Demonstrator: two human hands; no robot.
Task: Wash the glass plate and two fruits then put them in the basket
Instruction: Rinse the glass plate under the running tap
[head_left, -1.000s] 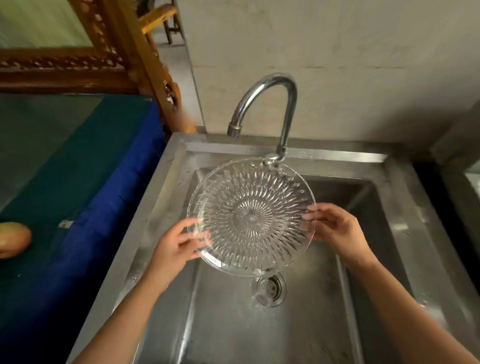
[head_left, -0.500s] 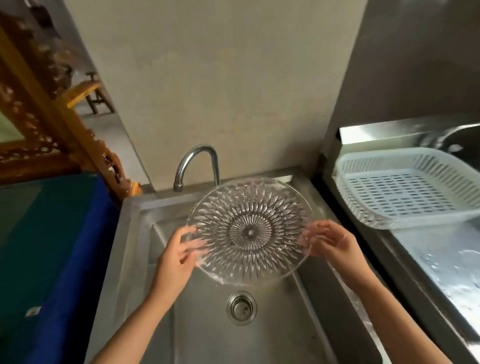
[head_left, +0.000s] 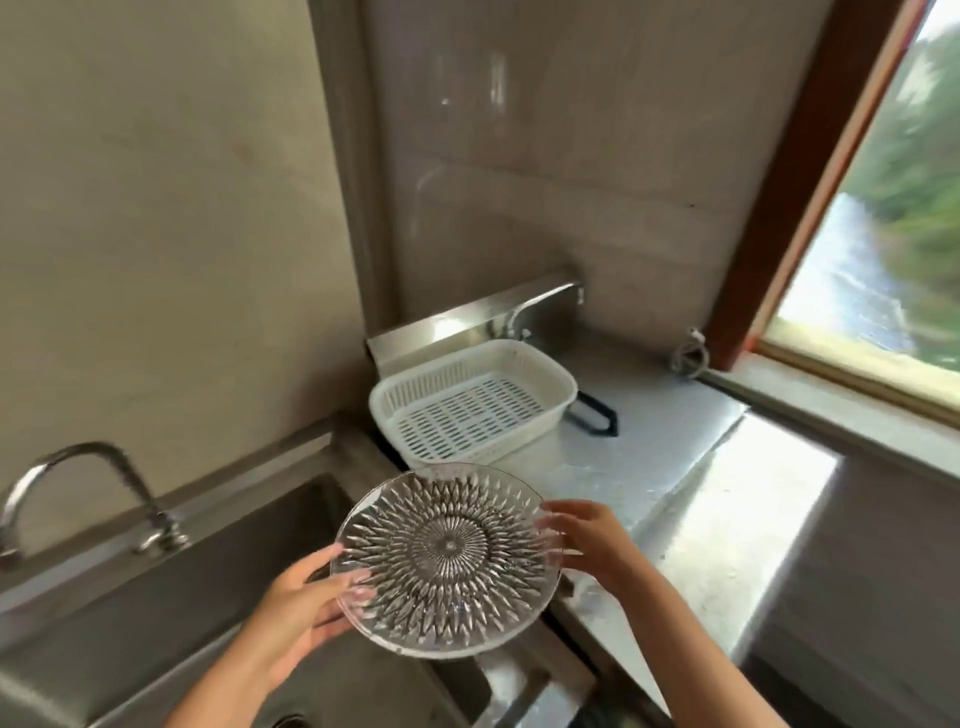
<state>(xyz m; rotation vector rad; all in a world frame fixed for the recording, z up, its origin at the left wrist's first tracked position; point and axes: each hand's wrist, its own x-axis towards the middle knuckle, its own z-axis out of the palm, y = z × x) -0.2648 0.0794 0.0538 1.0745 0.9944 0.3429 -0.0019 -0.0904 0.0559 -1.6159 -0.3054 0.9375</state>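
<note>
A round clear glass plate (head_left: 447, 558) with a cut starburst pattern is held in the air over the right rim of the steel sink (head_left: 249, 540). My left hand (head_left: 306, 603) grips its left edge and my right hand (head_left: 587, 540) grips its right edge. A white slotted plastic basket (head_left: 545, 384) stands with nothing in it on the wet counter (head_left: 675, 467), just beyond the plate to the right. No fruit is in view.
A curved chrome tap (head_left: 78, 493) rises at the sink's back left. A black loop handle (head_left: 597, 413) lies beside the basket. A steel backsplash (head_left: 467, 317) runs behind it. A window (head_left: 893, 208) with a wooden frame fills the right side.
Both hands have carried the plate from under the tap, up and rightward to the sink's right rim. My view has swung right, so the basket and window now show.
</note>
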